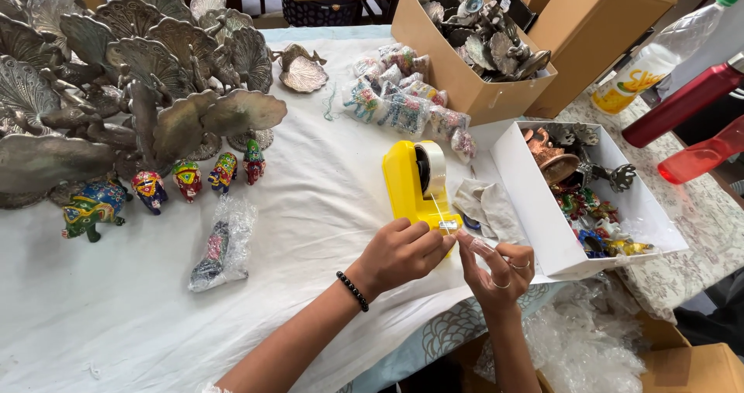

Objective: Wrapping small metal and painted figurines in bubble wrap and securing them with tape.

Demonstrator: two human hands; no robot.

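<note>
A yellow tape dispenser (408, 184) with a roll of clear tape stands on the white cloth (310, 207). My left hand (403, 251), with a black bead bracelet at the wrist, rests on the dispenser's front end by the cutter. My right hand (496, 273), wearing rings, pinches the free end of the clear tape (448, 224) just right of the cutter. A painted elephant figurine wrapped in clear plastic (221, 246) lies to the left.
Several metal peacock figures (139, 75) crowd the far left, with small painted elephants (186, 180) in front. Wrapped figurines (399, 98) lie beside a cardboard box of metal pieces (465, 83). A white box (542, 222) holds trinkets. Bottles (682, 106) stand at right.
</note>
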